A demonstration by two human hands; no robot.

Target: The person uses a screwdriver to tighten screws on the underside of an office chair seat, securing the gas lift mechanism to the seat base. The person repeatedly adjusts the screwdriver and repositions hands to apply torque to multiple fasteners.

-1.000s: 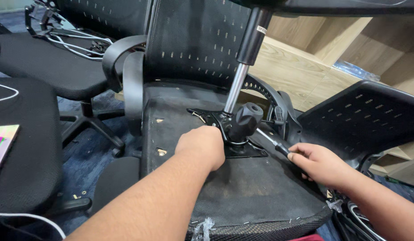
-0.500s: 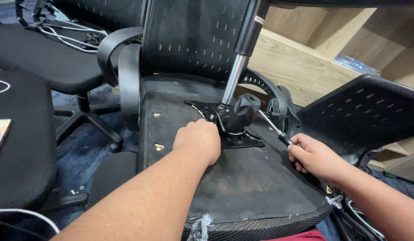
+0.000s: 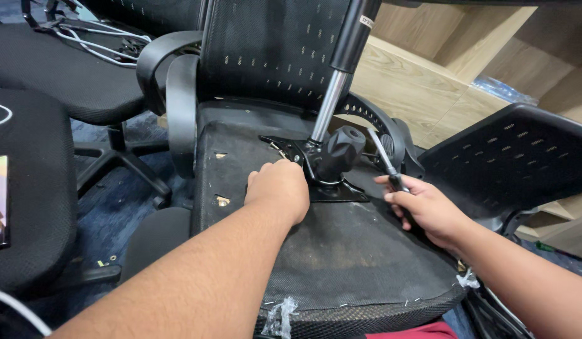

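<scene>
Upturned chair seat (image 3: 341, 263): black, worn underside facing us, filling the centre and lower middle of the frame; staples and a scrap of clear plastic (image 3: 280, 316) along its near edge.

Mesh backrest (image 3: 266, 50): upper centre, behind the seat, with a curved armrest (image 3: 178, 107) at its left.

Second chair seat (image 3: 59, 75): upper left, cables lying on it.

Gas-lift column (image 3: 341, 75): black sleeve over a chrome rod, slanting from the top edge down to the seat plate.

Mechanism plate (image 3: 332, 185): black metal, centre frame, bolted to the seat, with a large ribbed knob (image 3: 341, 149).

Our left hand (image 3: 280, 191): centre, fingers curled loosely, resting on the seat against the plate's left edge, gripping nothing we can see.

Our right hand (image 3: 423, 210): right of centre, fingers clenched around the screwdriver (image 3: 384, 157), whose shaft points up beside the knob.
</scene>
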